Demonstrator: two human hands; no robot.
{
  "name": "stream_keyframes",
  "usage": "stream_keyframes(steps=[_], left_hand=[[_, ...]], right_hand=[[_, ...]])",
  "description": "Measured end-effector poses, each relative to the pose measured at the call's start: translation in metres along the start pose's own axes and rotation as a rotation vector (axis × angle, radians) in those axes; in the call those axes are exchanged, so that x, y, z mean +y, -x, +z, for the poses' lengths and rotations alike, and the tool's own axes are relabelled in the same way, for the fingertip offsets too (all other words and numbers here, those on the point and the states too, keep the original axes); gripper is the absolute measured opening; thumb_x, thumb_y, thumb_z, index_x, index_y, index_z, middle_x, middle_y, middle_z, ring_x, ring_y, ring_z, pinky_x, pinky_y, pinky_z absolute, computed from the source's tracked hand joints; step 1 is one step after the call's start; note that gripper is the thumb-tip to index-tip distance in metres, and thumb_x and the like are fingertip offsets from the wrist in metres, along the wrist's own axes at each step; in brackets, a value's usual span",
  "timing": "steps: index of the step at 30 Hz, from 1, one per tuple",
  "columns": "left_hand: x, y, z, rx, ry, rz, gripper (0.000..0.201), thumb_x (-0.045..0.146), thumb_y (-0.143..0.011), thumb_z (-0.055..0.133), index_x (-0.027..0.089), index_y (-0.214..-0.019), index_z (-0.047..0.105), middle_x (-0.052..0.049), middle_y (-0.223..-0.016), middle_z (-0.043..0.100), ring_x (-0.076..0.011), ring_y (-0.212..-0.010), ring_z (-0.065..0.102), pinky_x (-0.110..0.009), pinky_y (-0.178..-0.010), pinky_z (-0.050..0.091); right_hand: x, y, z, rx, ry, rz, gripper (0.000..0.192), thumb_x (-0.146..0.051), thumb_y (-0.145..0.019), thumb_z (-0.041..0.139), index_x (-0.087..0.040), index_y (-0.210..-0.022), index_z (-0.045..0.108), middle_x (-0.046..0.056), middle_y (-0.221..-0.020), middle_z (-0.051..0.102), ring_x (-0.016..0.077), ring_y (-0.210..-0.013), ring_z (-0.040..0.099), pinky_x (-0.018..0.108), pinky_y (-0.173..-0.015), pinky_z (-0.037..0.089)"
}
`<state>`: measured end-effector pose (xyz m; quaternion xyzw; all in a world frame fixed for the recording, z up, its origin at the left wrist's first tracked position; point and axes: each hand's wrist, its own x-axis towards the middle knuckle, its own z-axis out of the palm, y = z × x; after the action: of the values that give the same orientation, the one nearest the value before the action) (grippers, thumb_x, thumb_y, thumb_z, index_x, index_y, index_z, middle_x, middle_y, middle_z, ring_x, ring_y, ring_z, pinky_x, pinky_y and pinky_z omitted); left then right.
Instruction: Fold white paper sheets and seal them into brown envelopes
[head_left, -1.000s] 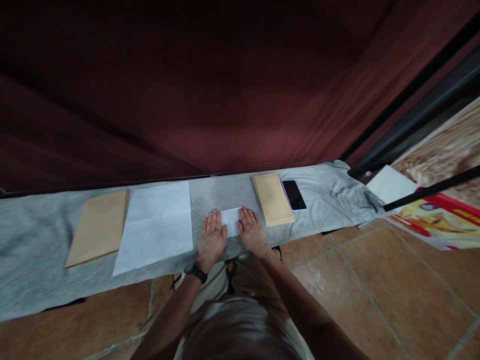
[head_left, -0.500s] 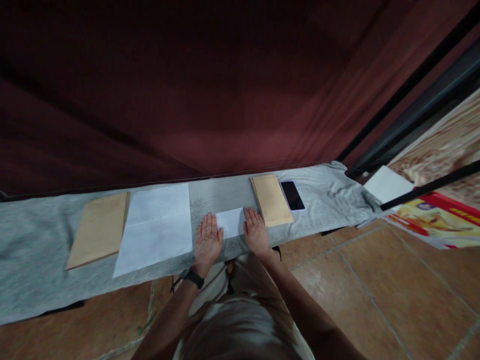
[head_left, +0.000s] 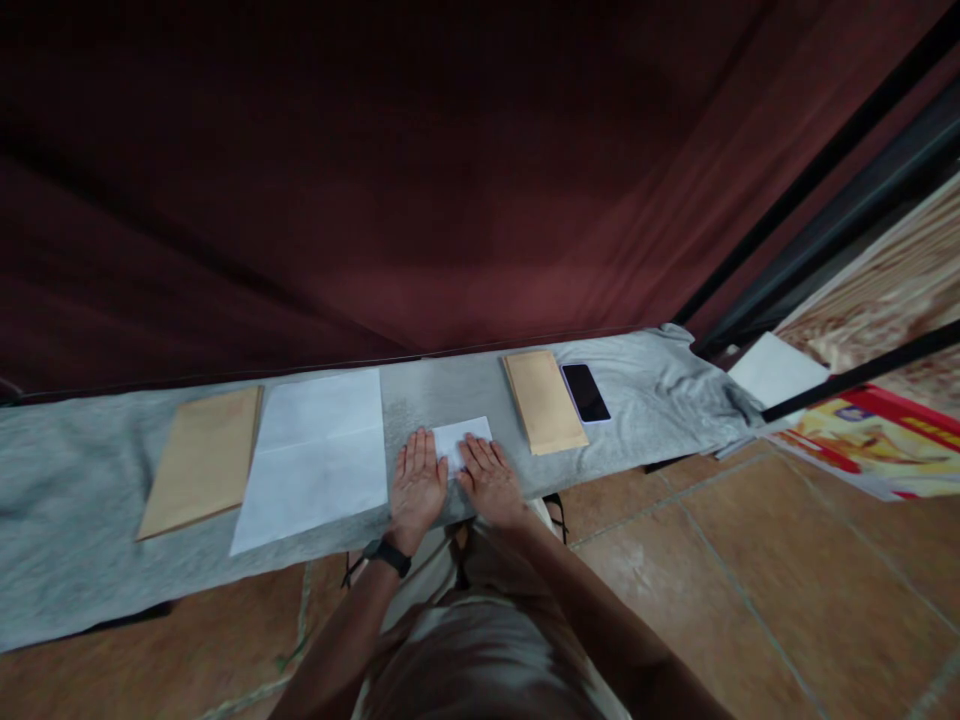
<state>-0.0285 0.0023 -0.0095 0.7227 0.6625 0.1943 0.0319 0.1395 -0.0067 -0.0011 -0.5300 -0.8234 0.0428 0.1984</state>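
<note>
1. Both hands rest flat, fingers extended and grasping nothing: the left hand at the left edge of the small white paper, the right hand laid over its near right part.
2. Farthest left among the papers, wide brown envelopes lie on the cloth-covered tabletop. They look fairly stiff but light; a side edge would be the place to take hold.
3. Just beside them is a large white sheet with a faint crease across it — thin, floppy and likely to buckle if pushed from one side only.
4. Between the two hands sits the small white paper, flat on the tabletop. It should be very light and easy to crease; opposite edges offer the best hold, though whether it is folded in layers I cannot tell.
5. Right of the right hand, narrow brown envelopes lie slightly askew, probably prone to sliding over one another — best pinched by both long sides.
6. Near their right edge lies a dark-screened phone, presumably smooth and rigid.
</note>
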Motion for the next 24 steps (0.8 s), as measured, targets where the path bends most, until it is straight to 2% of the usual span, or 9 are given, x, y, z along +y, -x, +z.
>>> stream_keyframes(steps=[8, 13, 19, 24], left_hand=[[-0.001, 0.004, -0.003, 0.012, -0.002, -0.005, 0.063, 0.034, -0.102, 0.029, 0.001, -0.156, 0.036, -0.023, -0.163, 0.037, -0.0313, -0.155, 0.029, -0.055, -0.125, 0.026], [-0.007, 0.011, -0.007, 0.052, 0.012, -0.007, 0.062, 0.036, -0.104, 0.027, 0.005, -0.157, 0.035, -0.021, -0.161, 0.04, -0.0315, -0.154, 0.031, -0.057, -0.124, 0.029], [-0.011, 0.021, -0.01, 0.085, 0.047, -0.017, 0.061, 0.036, -0.104, 0.027, 0.002, -0.153, 0.04, -0.024, -0.158, 0.044, -0.032, -0.152, 0.036, -0.054, -0.124, 0.031], [-0.013, 0.03, -0.013, 0.11, 0.074, -0.068, 0.058, 0.037, -0.103, 0.031, 0.007, -0.15, 0.045, -0.022, -0.157, 0.047, -0.0324, -0.15, 0.038, -0.055, -0.123, 0.032]], right_hand=[[0.018, 0.014, -0.002, 0.016, 0.036, 0.035, 0.056, -0.039, -0.108, 0.044, -0.012, -0.156, 0.041, 0.013, -0.16, 0.044, 0.0253, -0.148, 0.041, 0.046, -0.125, 0.025], [0.025, 0.02, -0.004, 0.014, 0.055, 0.05, 0.057, -0.04, -0.107, 0.044, -0.013, -0.157, 0.04, 0.014, -0.16, 0.045, 0.0268, -0.148, 0.041, 0.048, -0.125, 0.026], [0.033, 0.027, -0.006, 0.031, 0.072, 0.071, 0.057, -0.039, -0.106, 0.046, -0.013, -0.157, 0.041, 0.014, -0.159, 0.046, 0.0289, -0.147, 0.042, 0.05, -0.124, 0.026], [0.037, 0.031, -0.008, 0.028, 0.081, 0.075, 0.059, -0.039, -0.106, 0.046, -0.015, -0.159, 0.038, 0.014, -0.159, 0.046, 0.0293, -0.147, 0.042, 0.05, -0.125, 0.025]])
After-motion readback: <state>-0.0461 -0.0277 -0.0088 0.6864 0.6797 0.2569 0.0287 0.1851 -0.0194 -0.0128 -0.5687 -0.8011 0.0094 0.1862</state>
